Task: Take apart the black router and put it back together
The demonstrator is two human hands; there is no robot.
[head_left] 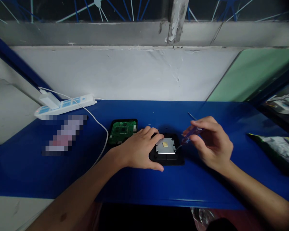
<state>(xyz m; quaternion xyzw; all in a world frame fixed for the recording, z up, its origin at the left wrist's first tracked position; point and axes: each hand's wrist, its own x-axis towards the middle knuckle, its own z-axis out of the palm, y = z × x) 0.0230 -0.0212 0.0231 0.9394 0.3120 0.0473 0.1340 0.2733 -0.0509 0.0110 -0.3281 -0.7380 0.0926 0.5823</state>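
Note:
A black plastic device case half (168, 158) lies on the blue table, with a silver metal plate (160, 148) fitted inside it. A small yellowish pad (165, 144) sits on the plate's middle. My left hand (141, 148) steadies the case, its fingers over the far left and its thumb at the near edge. Pinched in my right hand (212, 144) is a screwdriver (191, 134) with a clear purplish handle; its tip reaches the plate's right corner. Left of the case, partly behind my left hand, another black shell holds a green circuit board (121, 130).
Tiny screws (149, 124) lie behind the case. A thin metal shaft (191, 115) shows behind my right hand. A white power strip (69, 104) with a charger and cable (96, 118) is at the left. A shiny bag (275, 149) lies at the right.

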